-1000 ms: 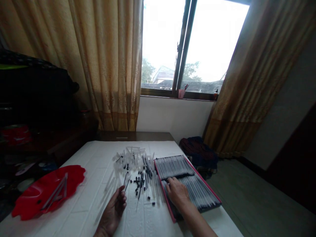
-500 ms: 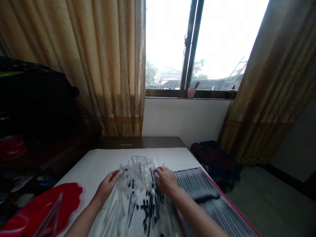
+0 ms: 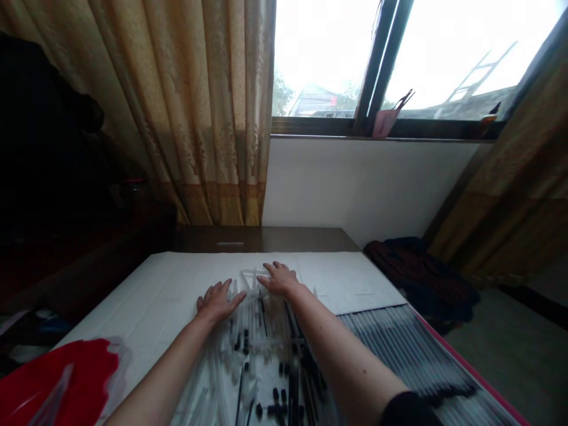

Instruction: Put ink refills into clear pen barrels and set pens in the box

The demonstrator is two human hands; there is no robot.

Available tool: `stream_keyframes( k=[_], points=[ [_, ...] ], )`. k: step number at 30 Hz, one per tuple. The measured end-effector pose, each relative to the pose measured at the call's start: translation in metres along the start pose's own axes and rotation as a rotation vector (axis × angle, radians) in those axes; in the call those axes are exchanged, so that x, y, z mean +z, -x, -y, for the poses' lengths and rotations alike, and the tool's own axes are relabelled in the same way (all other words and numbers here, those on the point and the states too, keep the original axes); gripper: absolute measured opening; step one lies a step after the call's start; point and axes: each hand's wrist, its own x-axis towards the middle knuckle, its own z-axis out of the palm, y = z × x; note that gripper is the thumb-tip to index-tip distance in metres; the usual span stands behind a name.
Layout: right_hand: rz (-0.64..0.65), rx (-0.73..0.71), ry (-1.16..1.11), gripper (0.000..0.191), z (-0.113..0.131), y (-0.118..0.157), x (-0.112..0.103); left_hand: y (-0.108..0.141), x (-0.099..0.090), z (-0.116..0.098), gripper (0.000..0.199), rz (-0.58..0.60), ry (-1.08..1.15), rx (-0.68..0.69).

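Open left hand [image 3: 217, 303] and right hand [image 3: 278, 279] touch clear plastic rods [image 3: 252, 319].

A messy heap of thin, clear plastic tubes [image 3: 248, 349] lies at the bottom middle of the picture, on a white-covered bench [image 3: 346, 284]. The tubes cross over each other every which way, and some lie side by side. Small black plastic bits [image 3: 277, 408] are mixed in near the bottom edge, and a few long, thin black sticks [image 3: 240, 402] lie among them. At the lower right, just beside the heap, a tray with a pink edge [image 3: 470, 370] holds neat rows of clear tubes with black ends [image 3: 399, 349], all lying the same way.
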Motion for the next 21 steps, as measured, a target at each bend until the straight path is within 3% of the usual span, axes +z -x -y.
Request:
stream_keyframes(
  k=[4, 8, 21],
  points=[
    [-0.006, -0.028, 0.007, 0.054, 0.008, 0.003, 0.015, 0.004, 0.009, -0.007, 0.072, 0.030, -0.051, 0.149],
    [-0.028, -0.082, 0.020, 0.045, 0.021, 0.028, 0.023, 0.020, 0.011, -0.009, 0.067, 0.060, -0.056, 0.265],
    [-0.031, -0.069, 0.022, 0.037, 0.054, 0.140, 0.022, 0.121, 0.012, 0.004, 0.060, 0.042, 0.018, 0.368]
  ],
)
